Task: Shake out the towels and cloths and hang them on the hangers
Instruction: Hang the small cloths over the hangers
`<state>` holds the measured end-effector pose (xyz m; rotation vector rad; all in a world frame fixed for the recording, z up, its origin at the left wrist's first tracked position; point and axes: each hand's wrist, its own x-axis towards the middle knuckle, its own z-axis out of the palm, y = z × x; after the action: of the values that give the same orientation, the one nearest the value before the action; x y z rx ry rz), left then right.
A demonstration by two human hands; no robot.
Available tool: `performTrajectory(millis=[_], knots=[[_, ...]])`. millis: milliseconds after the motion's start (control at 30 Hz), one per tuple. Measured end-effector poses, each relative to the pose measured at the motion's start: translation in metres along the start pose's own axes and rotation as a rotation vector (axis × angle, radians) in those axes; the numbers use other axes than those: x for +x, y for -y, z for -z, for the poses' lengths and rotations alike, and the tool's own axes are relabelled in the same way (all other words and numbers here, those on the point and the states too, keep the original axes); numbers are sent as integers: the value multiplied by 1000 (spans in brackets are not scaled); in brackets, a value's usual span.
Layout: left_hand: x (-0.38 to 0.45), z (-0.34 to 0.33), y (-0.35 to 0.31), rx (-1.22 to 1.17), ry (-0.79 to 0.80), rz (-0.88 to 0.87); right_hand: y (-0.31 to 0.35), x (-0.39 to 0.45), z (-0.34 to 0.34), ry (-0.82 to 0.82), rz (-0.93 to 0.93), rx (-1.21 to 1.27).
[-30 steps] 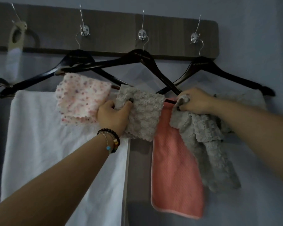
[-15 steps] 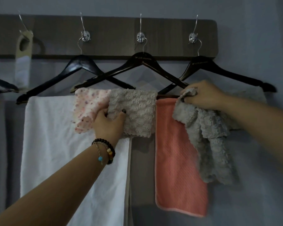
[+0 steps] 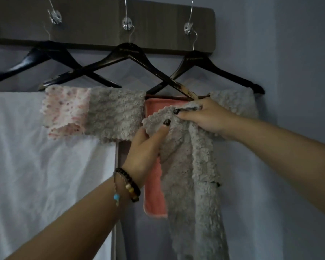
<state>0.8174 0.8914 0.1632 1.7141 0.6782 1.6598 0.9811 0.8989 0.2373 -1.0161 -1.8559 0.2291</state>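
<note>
Moved off the hung cloth, left hand (image 3: 148, 147) now pinches grey cloth (image 3: 193, 175) beside right hand (image 3: 204, 117), also pinching. Held at twelve o'clock edge, probably to spread it for hanger (image 3: 221, 72).

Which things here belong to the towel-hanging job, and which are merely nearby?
Job: grey cloth held by left hand and right hand; right-hand hanger; coral cloth.
Nearby: white towel; wall hooks; beaded bracelets.
</note>
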Motion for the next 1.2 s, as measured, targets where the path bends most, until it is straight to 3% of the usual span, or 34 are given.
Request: performTrajectory(millis=[100, 267, 400, 533, 767, 967, 1067, 1133, 1200], knots=[[8, -2, -4, 35, -96, -30, -4, -14, 12, 90, -18, -62], [11, -5, -8, 128, -210, 2, -21, -41, 41, 398, -231, -239], [10, -2, -13, 152, -243, 54, -40, -59, 50, 422, -340, -273], [10, 13, -6, 240, -310, 166, -50, -74, 62, 395, -295, -376], [-15, 33, 12, 242, -331, 426, -49, -85, 54, 355, -402, 228], [-31, 25, 9, 209, -246, 411, -33, -89, 34, 566, -403, 492], [-39, 25, 6, 210, -222, 372, -25, -88, 24, 754, -416, 630], [-45, 27, 4, 184, -209, 349, -22, -87, 16, 741, -358, 413], [-49, 30, 3, 114, -164, 345, -17, -86, 6, 604, -167, 24]])
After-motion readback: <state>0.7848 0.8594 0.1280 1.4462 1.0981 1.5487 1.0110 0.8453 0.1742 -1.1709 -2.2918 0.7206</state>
